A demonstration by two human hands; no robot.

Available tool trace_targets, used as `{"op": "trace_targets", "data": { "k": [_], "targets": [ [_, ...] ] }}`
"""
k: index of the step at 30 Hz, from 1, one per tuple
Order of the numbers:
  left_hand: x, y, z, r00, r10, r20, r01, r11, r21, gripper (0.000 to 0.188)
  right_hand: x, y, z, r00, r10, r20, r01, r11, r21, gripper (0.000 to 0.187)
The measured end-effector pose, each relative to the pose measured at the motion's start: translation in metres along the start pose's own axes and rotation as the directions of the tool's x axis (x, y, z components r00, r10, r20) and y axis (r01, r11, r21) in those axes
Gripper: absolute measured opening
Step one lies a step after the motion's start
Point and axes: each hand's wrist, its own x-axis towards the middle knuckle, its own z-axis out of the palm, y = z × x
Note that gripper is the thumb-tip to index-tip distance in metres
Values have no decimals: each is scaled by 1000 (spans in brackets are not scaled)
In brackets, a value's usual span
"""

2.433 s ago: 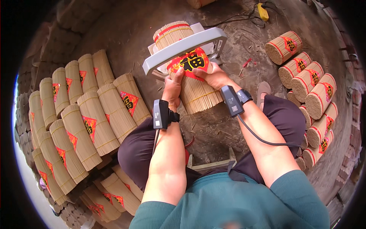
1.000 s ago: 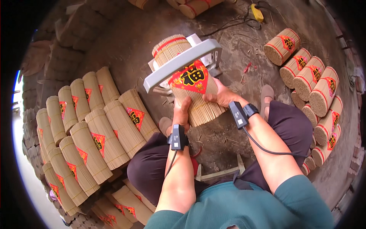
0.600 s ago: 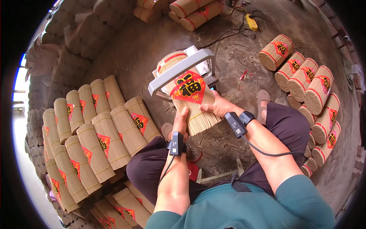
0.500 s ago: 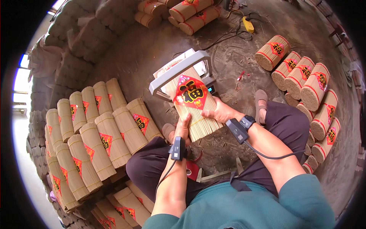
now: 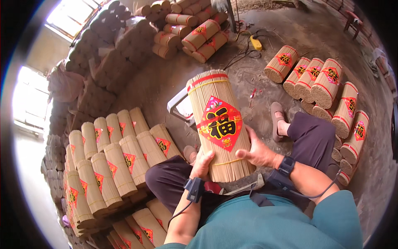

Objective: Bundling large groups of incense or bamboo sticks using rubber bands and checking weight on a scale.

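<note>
Two hands are closed round one tall bundle of thin sticks (image 5: 217,128), which is held lifted and tilted at the middle of the view, above the knees. Far to the left, a bright window and a wall of stacked sacks (image 5: 103,62) close off that side. Next to them, rows of finished bundles (image 5: 112,166) with red diamond labels are laid side by side on the ground, reaching right up to the left knee, so little open floor is left there. The left hand (image 5: 203,162) is seen gripping the lower left edge of the held bundle, fingers curled round its base. A red diamond label (image 5: 219,124) is fixed across the bundle's front, with red bands near its top and a thin band near its bottom. Behind the bundle, a white frame (image 5: 180,106) is partly hidden. The right hand (image 5: 259,151) is pressed on the lower right side, fingers spread and clasping the sticks. Bare, dusty floor (image 5: 257,79) lies open beyond the feet, crossed by cables and a yellow tool (image 5: 256,42). At the right, further labelled bundles (image 5: 327,89) are lined in a curved row, hemming in that edge.
</note>
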Motion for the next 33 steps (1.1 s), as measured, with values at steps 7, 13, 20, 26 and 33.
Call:
{"op": "trace_targets", "data": {
  "k": [7, 13, 20, 26, 33],
  "targets": [
    [-1, 45, 62, 984, -13, 178, -6, 995, 104, 95, 43, -46, -39, 972, -84, 220, -133, 576, 806, 92],
    [17, 61, 40, 990, -118, 82, 128, 984, -126, 80, 47, -66, -49, 939, -343, 35, 42, 213, 976, 86],
    [20, -22, 54, 957, 194, 216, -257, 910, 324, 68, 50, -108, -35, 894, -424, -141, 251, 214, 944, 83],
    [20, 52, 142, 776, 610, 161, -564, 785, -257, 83, 39, -116, -22, 855, -516, -46, 274, 375, 886, 75],
    [8, 95, 102, 680, 733, -18, -649, 591, -479, 90, 21, -102, 3, 846, -511, 154, 488, 857, 166, 68]
  ]
}}
